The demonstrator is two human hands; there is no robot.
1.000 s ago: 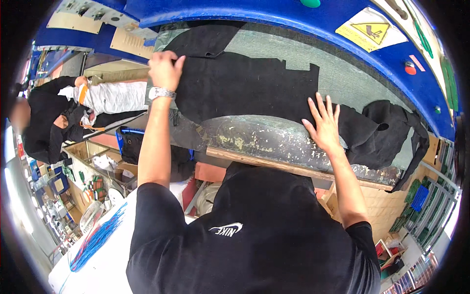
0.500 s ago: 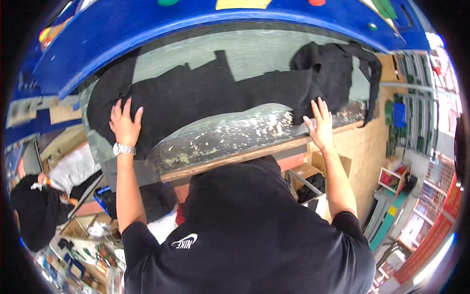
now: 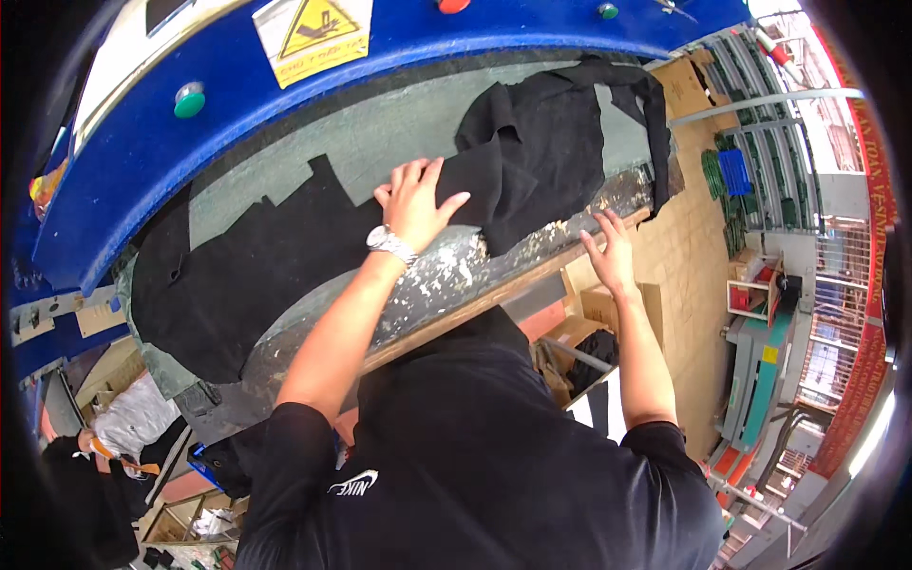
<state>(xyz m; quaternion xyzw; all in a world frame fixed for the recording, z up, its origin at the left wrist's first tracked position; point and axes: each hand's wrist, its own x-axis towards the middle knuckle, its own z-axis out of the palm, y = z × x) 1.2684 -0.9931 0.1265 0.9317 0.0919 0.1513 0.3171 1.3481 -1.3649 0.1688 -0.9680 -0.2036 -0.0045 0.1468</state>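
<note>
A long black sheet of fabric-like material (image 3: 275, 247), with stepped cut-outs along its far edge, lies across the greenish work surface (image 3: 366, 142). Its right part is bunched and folded over (image 3: 532, 152), and a narrow strip trails round the far right corner. My left hand (image 3: 415, 204), a metal watch on its wrist, rests on the narrow middle of the sheet with the thumb spread from the fingers. At the wooden front edge (image 3: 475, 309), right of the folds, my right hand (image 3: 611, 255) has its fingers apart and holds nothing.
A blue machine beam (image 3: 399, 43) with a green button (image 3: 189, 100) and a yellow warning label (image 3: 318, 38) spans the far side. Cardboard boxes (image 3: 622, 304) stand below the front edge. Another person (image 3: 85, 494) is at the lower left.
My left hand has moved right, from the sheet's left part to its narrow middle. My right hand has come off the material to the wooden edge. The whole view has turned.
</note>
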